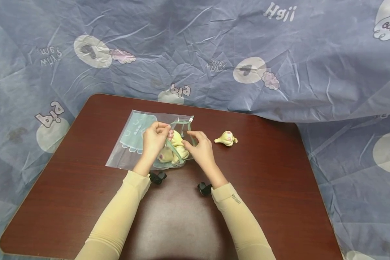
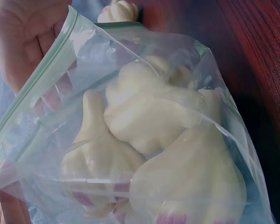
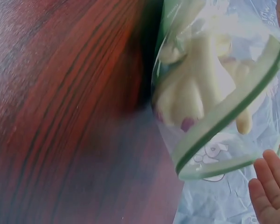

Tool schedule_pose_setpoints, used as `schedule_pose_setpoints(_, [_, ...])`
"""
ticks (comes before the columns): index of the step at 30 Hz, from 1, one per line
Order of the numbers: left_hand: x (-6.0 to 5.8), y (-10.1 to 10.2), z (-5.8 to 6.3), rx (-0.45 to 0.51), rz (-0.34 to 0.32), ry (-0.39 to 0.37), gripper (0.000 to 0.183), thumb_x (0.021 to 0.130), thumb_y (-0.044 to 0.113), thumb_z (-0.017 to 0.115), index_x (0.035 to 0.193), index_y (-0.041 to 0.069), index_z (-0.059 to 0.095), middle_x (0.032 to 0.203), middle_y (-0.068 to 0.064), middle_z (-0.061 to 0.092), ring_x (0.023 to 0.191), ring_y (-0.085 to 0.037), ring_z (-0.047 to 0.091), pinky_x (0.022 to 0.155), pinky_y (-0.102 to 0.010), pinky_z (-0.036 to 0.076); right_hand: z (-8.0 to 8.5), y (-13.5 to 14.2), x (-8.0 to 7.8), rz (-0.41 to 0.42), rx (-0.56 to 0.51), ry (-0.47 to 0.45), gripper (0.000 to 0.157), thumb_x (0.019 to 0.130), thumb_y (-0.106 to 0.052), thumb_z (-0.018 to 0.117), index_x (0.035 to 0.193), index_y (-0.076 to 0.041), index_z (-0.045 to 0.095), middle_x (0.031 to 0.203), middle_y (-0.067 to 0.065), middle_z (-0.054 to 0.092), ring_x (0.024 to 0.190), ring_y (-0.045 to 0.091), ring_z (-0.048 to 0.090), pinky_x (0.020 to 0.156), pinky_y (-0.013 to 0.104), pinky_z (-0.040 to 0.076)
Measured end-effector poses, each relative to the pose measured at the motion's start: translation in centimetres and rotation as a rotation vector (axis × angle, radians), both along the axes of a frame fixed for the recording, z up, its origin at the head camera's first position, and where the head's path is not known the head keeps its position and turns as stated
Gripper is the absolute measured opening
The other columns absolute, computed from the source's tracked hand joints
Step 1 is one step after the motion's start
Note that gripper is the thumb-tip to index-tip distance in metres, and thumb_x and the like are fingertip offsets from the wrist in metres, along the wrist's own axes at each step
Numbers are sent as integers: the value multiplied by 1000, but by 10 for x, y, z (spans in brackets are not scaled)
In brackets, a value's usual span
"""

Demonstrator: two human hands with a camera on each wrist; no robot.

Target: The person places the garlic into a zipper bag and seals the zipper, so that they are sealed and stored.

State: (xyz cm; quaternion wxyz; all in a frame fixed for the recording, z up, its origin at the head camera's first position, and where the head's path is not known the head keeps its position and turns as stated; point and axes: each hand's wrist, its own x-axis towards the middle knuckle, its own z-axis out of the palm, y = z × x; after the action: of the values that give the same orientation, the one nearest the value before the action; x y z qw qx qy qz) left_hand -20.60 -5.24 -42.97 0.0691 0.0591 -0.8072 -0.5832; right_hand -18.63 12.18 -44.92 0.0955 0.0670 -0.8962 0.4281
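On the glossy wooden table (image 1: 84,187), both hands pinch a crinkly clear bag (image 1: 133,144) of knobbly garlic (image 2: 149,116).

The table (image 1: 84,202) is dark red-brown wood grain. The clear bag (image 1: 139,139) has a green seal strip and teal print; the garlic (image 1: 226,138) is cream with purple patches.

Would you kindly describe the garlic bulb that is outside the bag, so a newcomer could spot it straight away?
Start at the dark red-brown table and find the clear zip bag that the left hand and right hand hold open near its middle. Just beyond the right hand lies the loose garlic bulb, pale with purple streaks. Unlike the bagged garlic bulbs, it rests alone on bare wood.
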Motion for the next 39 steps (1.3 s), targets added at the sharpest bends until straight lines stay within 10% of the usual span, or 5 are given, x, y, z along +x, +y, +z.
schedule_pose_setpoints(11, [-1, 0, -1, -7, 15, 6, 20, 94, 22, 66, 103, 5, 69, 94, -15, 76, 86, -30, 73, 85, -39, 53, -1, 21, 4, -54, -51, 43, 36, 86, -24, 77, 117, -8, 69, 116, 13, 67, 112, 30, 63, 94, 47, 51])
schedule_pose_setpoints(39, [-2, 0, -3, -7, 18, 53, 19, 93, 20, 67, 101, 2, 69, 91, -17, 76, 85, -30, 73, 81, -39, 54, -4, 90, -5, -296, -101, 18, 40, 85, -27, 78, 118, -8, 69, 115, 17, 67, 111, 33, 61, 101, 44, 46])
